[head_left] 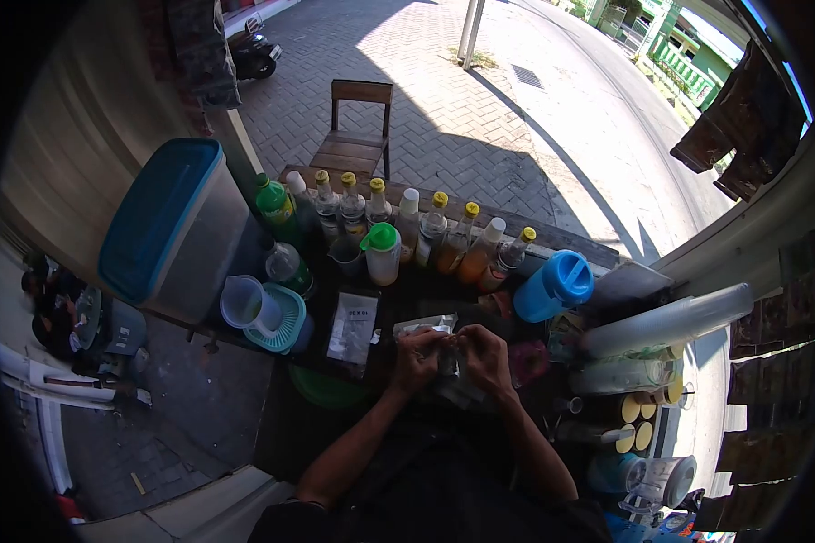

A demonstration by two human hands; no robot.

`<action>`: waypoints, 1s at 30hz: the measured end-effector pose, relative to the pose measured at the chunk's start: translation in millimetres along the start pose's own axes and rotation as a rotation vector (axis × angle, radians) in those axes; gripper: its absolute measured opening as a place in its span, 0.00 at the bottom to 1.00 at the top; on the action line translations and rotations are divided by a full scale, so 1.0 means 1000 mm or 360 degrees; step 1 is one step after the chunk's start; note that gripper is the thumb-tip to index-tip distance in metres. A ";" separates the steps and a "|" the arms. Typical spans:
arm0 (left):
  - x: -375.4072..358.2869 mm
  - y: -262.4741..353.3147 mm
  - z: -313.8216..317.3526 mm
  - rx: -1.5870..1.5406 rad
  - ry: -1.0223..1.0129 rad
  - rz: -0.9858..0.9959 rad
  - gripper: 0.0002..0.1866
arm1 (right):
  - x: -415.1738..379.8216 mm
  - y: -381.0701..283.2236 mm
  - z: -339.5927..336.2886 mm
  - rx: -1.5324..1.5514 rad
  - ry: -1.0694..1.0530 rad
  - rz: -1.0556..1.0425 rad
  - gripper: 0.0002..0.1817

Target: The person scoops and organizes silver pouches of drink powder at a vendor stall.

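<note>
Close together over the dark table, my left hand (415,360) and my right hand (485,360) are both closed, fingertips pinched near each other. A small clear plastic bag (448,364) hangs between them, its top edge hidden by the fingers. Just behind my left hand lies a shiny silver-white packet (432,322). To the left rests a clear plastic pack with a white printed label (351,328). Something pink (530,360) lies right of my right hand.
Several bottles with yellow or white caps (433,226) line the table's far edge, with a green-lidded container (382,253) before them. Left are a large blue-lidded bin (167,226) and a teal basket (285,317). Right are a blue jug (552,288) and stacked plastic cups (666,321).
</note>
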State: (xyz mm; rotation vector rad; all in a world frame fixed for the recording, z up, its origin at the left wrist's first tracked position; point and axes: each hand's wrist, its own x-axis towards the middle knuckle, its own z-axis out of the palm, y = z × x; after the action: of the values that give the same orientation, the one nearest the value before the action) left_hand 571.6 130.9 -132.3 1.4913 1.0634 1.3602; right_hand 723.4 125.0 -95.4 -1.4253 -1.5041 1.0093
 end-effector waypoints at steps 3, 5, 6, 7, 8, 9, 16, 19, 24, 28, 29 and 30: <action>0.001 0.005 0.002 0.0131 0.0157 0.0056 0.05 | -0.010 0.001 0.010 -0.0278 0.0122 -0.0298 0.06; -0.001 0.002 0.003 0.0039 0.0233 -0.0167 0.05 | -0.016 0.005 0.021 -0.0468 0.0264 -0.0668 0.04; -0.001 0.001 0.003 0.0041 0.0229 -0.0164 0.05 | -0.018 0.006 0.023 -0.0466 0.0269 -0.0668 0.04; -0.001 0.000 0.003 0.0071 0.0222 -0.0152 0.05 | -0.020 0.006 0.024 -0.0523 0.0225 -0.0720 0.05; -0.002 0.001 0.003 0.0101 0.0214 -0.0144 0.05 | -0.022 0.004 0.024 -0.0579 0.0180 -0.0768 0.06; -0.003 0.003 0.004 0.0103 0.0207 -0.0146 0.05 | -0.022 0.006 0.025 -0.0577 0.0185 -0.0762 0.06; -0.006 0.007 0.010 -0.0004 0.0086 -0.0203 0.09 | -0.023 0.008 0.025 -0.0300 0.0394 -0.0372 0.07; -0.005 0.012 0.010 0.0003 0.0086 -0.0231 0.08 | -0.028 0.001 0.026 -0.0020 0.0434 -0.0203 0.10; -0.006 0.013 0.009 0.0007 0.0048 -0.0215 0.07 | -0.028 0.011 0.033 0.0284 0.0543 0.0043 0.11; -0.007 0.012 0.011 0.0175 0.0048 -0.0114 0.07 | -0.028 0.015 0.029 -0.0119 0.0659 -0.0320 0.07; -0.006 0.012 0.010 0.0220 0.0053 -0.0098 0.06 | -0.028 0.015 0.029 -0.0285 0.0758 -0.0561 0.06; -0.006 0.011 0.009 0.0222 0.0056 -0.0098 0.06 | -0.028 0.017 0.030 -0.0283 0.0755 -0.0563 0.06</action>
State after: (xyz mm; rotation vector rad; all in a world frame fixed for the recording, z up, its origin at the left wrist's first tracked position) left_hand 581.2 121.6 -123.9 1.5265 1.2381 1.2965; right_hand 702.4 97.3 -122.6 -1.3355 -1.4378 0.2995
